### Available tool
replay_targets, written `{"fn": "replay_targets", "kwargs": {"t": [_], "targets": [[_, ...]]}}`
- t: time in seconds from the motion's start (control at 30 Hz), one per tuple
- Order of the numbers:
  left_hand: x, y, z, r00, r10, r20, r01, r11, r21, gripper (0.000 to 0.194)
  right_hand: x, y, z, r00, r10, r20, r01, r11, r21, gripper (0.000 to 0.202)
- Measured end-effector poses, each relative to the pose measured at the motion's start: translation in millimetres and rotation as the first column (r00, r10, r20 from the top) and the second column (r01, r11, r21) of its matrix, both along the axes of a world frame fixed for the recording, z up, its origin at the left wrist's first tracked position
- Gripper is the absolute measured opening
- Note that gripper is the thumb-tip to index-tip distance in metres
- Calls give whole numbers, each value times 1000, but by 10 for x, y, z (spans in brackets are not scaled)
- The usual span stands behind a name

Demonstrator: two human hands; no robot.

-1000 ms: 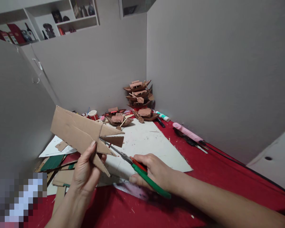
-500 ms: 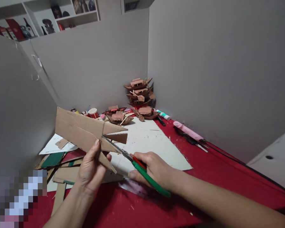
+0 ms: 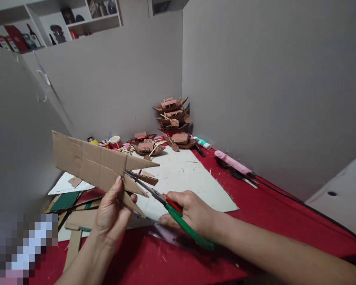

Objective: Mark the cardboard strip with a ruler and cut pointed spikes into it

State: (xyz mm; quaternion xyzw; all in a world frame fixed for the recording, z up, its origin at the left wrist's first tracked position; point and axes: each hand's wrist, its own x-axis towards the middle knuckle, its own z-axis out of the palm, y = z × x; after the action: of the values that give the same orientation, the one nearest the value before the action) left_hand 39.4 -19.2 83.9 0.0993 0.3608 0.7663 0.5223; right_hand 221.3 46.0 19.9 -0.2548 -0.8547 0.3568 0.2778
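My left hand point(image 3: 114, 208) pinches a long piece of brown cardboard point(image 3: 90, 158) near its lower edge, thumb on top. The cardboard's right end is cut into several pointed strips, and one of them is bent downward, showing its corrugated edge. My right hand point(image 3: 192, 211) grips a pair of scissors point(image 3: 185, 227) with green and orange handles. The blades reach into the slit between two strips, their tips at the crease across the cardboard. Part of the handle loops is hidden by my fingers.
Cardboard scraps point(image 3: 81, 217) lie at the left on the red tabletop point(image 3: 225, 245). A white sheet point(image 3: 192, 182) spreads beneath my hands. Toward the corner stand several model boats point(image 3: 179, 139), paper cups point(image 3: 115, 141) and a marker point(image 3: 199, 150). A pink glue gun point(image 3: 233, 161) rests by the right wall.
The cardboard has tilted and its left end has shifted left and slightly up. The bent strip has turned further, now showing more of its edge. The scissors remain in the slit.
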Motion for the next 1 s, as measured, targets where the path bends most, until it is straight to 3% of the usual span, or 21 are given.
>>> {"fn": "replay_targets", "kwargs": {"t": [0.23, 0.5, 1.0], "targets": [[10, -29, 8, 1000, 29, 2, -29, 1000, 8, 23, 15, -3, 45, 1000, 7, -6, -7, 999, -35, 51], [14, -36, 52, 1000, 23, -12, -23, 1000, 12, 24, 15, 78, -6, 999, 31, -37, -27, 993, 114, 48], [-52, -24, 18, 999, -13, 43, 13, 1000, 7, 24, 2, 61, -7, 999, 11, -44, -8, 998, 56, 55]]}}
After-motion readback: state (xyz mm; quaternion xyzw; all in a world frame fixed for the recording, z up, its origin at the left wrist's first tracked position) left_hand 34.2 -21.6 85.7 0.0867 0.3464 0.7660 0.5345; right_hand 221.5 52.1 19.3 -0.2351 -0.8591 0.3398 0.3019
